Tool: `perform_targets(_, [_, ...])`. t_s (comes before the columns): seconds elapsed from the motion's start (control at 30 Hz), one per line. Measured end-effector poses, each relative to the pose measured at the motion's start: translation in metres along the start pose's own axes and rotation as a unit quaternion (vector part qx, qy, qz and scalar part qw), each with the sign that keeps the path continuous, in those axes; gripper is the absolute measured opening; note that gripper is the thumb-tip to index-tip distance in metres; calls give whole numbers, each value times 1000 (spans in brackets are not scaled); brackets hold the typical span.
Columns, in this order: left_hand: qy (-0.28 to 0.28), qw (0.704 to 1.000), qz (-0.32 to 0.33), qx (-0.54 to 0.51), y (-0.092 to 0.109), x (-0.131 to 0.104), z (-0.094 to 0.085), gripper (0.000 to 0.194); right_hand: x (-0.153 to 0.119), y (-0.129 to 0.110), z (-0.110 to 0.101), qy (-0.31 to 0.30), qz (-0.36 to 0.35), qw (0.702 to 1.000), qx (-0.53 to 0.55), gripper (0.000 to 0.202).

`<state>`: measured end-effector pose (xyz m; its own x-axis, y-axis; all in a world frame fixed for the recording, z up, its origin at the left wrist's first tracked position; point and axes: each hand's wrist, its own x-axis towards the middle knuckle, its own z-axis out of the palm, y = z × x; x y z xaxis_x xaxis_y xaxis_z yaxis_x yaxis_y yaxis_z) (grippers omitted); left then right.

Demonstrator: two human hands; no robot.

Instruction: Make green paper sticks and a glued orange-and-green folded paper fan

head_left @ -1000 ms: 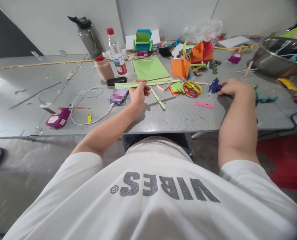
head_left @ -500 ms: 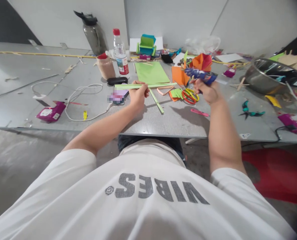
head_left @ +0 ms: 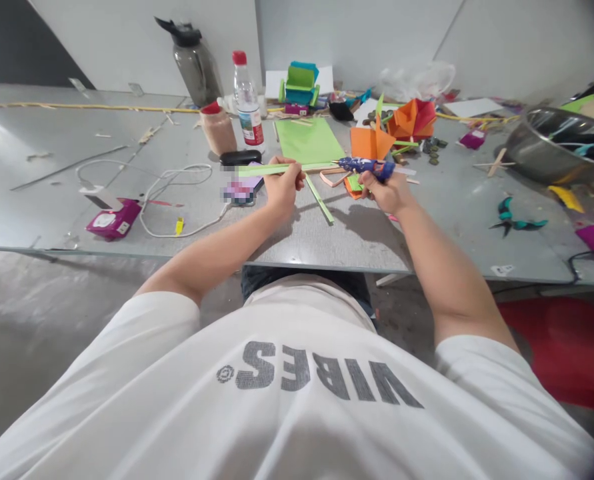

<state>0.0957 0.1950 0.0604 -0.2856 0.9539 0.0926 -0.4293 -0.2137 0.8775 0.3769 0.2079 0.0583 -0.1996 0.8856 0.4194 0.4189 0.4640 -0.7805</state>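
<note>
My left hand (head_left: 283,187) is closed on a long light green strip (head_left: 257,171) that lies roughly level above the table. My right hand (head_left: 384,191) grips a blue glue gun (head_left: 364,165), its tip pointing left at the strip's right end. Whether the tip touches the strip is too small to tell. A second green strip (head_left: 320,200) rests slanted on the table beside my left hand. Small green and orange paper pieces (head_left: 354,185) lie partly hidden under the glue gun. Behind the hands is a green paper sheet (head_left: 311,140).
A phone (head_left: 244,191), a water bottle (head_left: 248,110) and a pink jar (head_left: 219,130) are left of centre. Orange folded paper (head_left: 413,120) stands behind my right hand. Pliers (head_left: 517,220) and a metal bowl (head_left: 541,160) are at the right.
My right hand has moved left and lowered the glue gun to the strip's right end, covering the scissors. My left hand keeps its hold on the strip. The view has shifted slightly.
</note>
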Motion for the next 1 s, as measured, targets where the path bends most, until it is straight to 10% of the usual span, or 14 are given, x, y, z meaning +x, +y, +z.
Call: perform_targets(1.0, [-36, 999, 22, 5, 1, -6, 0, 34, 1, -5, -6, 50, -76, 983, -158, 74])
